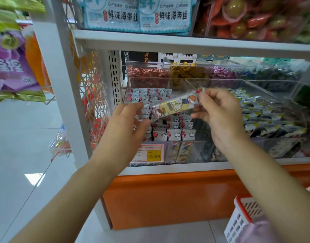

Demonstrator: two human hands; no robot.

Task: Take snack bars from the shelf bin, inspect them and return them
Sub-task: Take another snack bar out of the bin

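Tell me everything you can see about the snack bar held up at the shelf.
The snack bar is a long, slim packet in a glossy wrapper with cartoon figures in yellow, lilac and orange and a red mark at its upper end. It tilts up to the right, above the clear bin of white packets. The right hand pinches its upper end; the left hand seems to hold its lower end.

Cartoon-printed yellow-and-white snack bar [176,106]; orange shelf base [168,199]; yellow price tag [153,155]
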